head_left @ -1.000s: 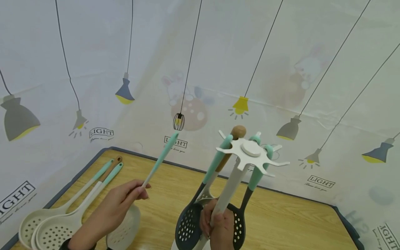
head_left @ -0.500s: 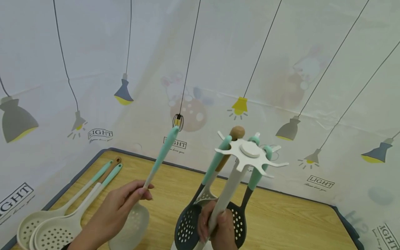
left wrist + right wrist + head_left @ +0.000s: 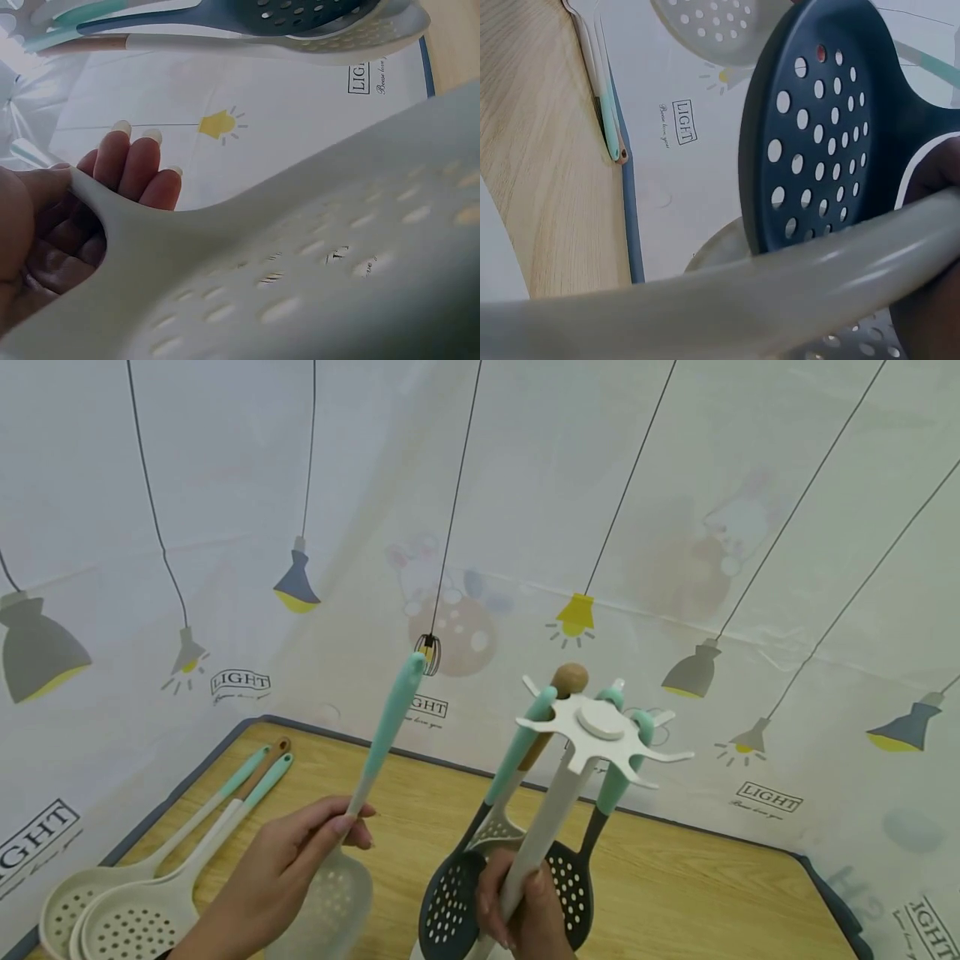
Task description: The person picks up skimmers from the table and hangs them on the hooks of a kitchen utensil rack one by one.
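Between thumb and fingers, my left hand (image 3: 273, 868) pinches the pale shaft of a perforated skimmer (image 3: 388, 718) with a mint handle. Its handle end points up and its holed head (image 3: 300, 255) hangs below the hand. My right hand (image 3: 528, 902) grips the white pole of a utensil stand (image 3: 551, 810), just left of a dark skimmer's head (image 3: 573, 889). Another dark skimmer (image 3: 450, 902) hangs left of the pole, and a pale skimmer (image 3: 498, 828) with a brown handle hangs behind. The held skimmer is apart from the stand. The stand's base is mostly hidden.
On the left of the wood-grain table (image 3: 720, 893) lie several pale skimmers (image 3: 142, 927) side by side, partly overlapping, handles pointing away. A dark edge (image 3: 450, 762) borders the table. Behind it hangs a white sheet (image 3: 360, 510) printed with lamps.
My left hand has shifted slightly right, and the skimmer's head has swung rightward while its handle top tilted a little left. My right hand and the stand have stayed nearly in place.
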`<state>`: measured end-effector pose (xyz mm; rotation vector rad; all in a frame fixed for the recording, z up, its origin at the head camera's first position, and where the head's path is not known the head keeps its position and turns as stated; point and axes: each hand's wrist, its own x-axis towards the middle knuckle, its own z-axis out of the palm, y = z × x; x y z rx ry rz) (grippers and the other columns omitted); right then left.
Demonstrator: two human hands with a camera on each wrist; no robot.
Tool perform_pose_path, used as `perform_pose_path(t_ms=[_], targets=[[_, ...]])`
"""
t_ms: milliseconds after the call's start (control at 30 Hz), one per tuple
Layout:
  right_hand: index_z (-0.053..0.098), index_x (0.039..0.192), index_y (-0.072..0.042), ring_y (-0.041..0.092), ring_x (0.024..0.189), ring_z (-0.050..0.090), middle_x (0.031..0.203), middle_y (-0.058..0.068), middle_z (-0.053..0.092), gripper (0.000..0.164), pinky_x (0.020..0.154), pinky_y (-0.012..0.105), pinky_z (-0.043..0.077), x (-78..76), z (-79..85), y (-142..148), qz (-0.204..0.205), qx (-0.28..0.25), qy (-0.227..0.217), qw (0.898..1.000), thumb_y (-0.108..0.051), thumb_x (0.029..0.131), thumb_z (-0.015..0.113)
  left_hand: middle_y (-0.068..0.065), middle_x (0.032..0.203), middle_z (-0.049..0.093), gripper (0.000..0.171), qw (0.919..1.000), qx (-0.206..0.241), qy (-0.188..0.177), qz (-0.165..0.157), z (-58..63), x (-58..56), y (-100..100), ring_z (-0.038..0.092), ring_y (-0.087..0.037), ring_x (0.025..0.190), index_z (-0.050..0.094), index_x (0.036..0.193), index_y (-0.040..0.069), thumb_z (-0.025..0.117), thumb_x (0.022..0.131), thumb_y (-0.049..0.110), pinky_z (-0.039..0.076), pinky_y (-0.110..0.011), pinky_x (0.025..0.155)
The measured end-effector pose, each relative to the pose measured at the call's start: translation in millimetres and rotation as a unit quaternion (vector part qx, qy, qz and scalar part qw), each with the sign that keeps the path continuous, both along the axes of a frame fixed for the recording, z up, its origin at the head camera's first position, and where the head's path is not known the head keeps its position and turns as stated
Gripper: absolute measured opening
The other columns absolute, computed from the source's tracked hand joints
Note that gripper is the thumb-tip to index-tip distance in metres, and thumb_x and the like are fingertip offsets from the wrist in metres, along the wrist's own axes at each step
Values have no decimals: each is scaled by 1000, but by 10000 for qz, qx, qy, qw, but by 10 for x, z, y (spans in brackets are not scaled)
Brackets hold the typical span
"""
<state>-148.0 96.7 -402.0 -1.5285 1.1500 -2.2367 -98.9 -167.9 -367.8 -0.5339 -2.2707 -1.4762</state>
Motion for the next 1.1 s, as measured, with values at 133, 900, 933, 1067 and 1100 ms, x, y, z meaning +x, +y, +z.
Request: perform_pose_path(t_ms=[133, 900, 933, 1067, 1100], targets=[[30, 78, 7, 20, 38, 24, 54, 13, 27, 59, 31, 31, 22, 7, 26, -6, 251, 40, -222, 9994, -40, 112, 27, 10, 90, 71, 28, 9999, 103, 50, -37, 22, 25, 4, 69, -5, 87, 69, 117, 16, 44, 108, 7, 58, -23, 80], [30, 72, 0, 21, 39, 17, 53, 8, 23, 59, 31, 32, 17, 144, -38, -67, -944, 323, -729, 9923, -45, 110, 30, 4, 86, 73, 30, 9966, 475, 604, -281, 13, 73, 120, 70, -5, 83, 69, 119, 6, 46, 104, -6, 59, -20, 76], [30, 72, 0, 21, 39, 17, 53, 7, 23, 59, 31, 32, 17, 148, -37, -71, -990, 342, -736, 9918, -45, 110, 30, 4, 86, 73, 30, 9966, 481, 609, -292, 17, 76, 125, 70, -5, 83, 69, 119, 6, 46, 104, -6, 59, -20, 76], [30, 72, 0, 21, 40, 17, 54, 7, 24, 60, 32, 32, 17, 162, -35, -82, -1135, 423, -820, 9892, -47, 109, 30, 3, 86, 73, 30, 9963, 497, 617, -336, 28, 85, 145, 70, -6, 83, 68, 120, 6, 46, 104, -6, 59, -21, 75], [29, 72, 0, 21, 40, 17, 54, 8, 24, 60, 32, 32, 17, 166, -34, -85, -1171, 440, -856, 9885, -47, 109, 30, 3, 86, 73, 30, 9962, 494, 631, -342, 29, 86, 148, 70, -6, 83, 68, 120, 6, 46, 104, -6, 59, -21, 75]])
